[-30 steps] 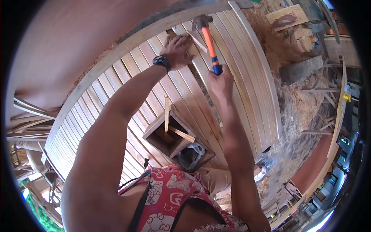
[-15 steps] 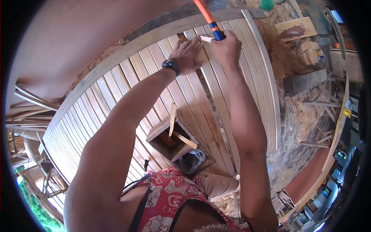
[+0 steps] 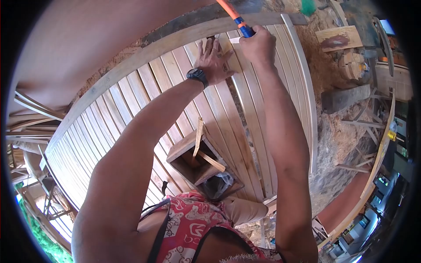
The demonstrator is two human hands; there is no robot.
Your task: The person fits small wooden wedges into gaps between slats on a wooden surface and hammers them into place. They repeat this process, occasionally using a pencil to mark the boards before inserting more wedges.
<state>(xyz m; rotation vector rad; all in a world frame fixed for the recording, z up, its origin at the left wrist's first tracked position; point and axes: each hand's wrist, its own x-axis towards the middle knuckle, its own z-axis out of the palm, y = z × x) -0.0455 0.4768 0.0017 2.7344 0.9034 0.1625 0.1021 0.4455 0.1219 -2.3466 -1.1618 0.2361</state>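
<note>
My right hand (image 3: 259, 46) is closed round the blue grip of a long orange-and-blue tool handle (image 3: 237, 18). Its far end runs out of the top of the view. A short pale piece of wood (image 3: 235, 40) shows beside this fist, over the slats. My left hand (image 3: 214, 63), below a black wristwatch, rests palm down with spread fingers on the wooden slats (image 3: 221, 105), near the curved edge board (image 3: 175, 38). A dark gap between slats lies at its fingertips.
Close to my body, a wooden box (image 3: 182, 158) stands on the slats with thin wood strips (image 3: 198, 138) and a plastic bag (image 3: 218, 183) in it. Sawdust (image 3: 313, 57), boards and an offcut plank (image 3: 340, 38) lie on the ground at right.
My left hand's fingers have spread wider and point more upward, away from the pale piece. My right hand stays closed on the handle, with a slight shift upward.
</note>
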